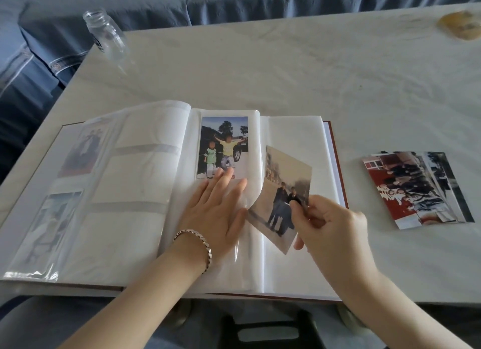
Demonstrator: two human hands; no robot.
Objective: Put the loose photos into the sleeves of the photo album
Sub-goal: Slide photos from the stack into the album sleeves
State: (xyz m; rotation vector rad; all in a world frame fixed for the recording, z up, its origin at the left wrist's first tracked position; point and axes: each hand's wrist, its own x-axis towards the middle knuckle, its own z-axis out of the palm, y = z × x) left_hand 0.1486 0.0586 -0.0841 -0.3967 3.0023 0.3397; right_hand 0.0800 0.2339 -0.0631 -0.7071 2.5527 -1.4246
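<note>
Left hand point(216, 213) presses flat on the album point(130, 192) page; right hand point(330, 226) pinches a photo point(281, 190).

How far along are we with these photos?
Done: the children photo sits in an album sleeve, and left-page photos are sleeved too. In hand: the right hand pinches a loose photo, angled toward the middle page, which the left hand presses flat. Left: that photo, then the stack on the table.

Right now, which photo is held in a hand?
The faded photo of two people in dark clothes, pinched by the right hand. The photo of two children sits in an album sleeve; the reddish photos lie on the table.
</note>
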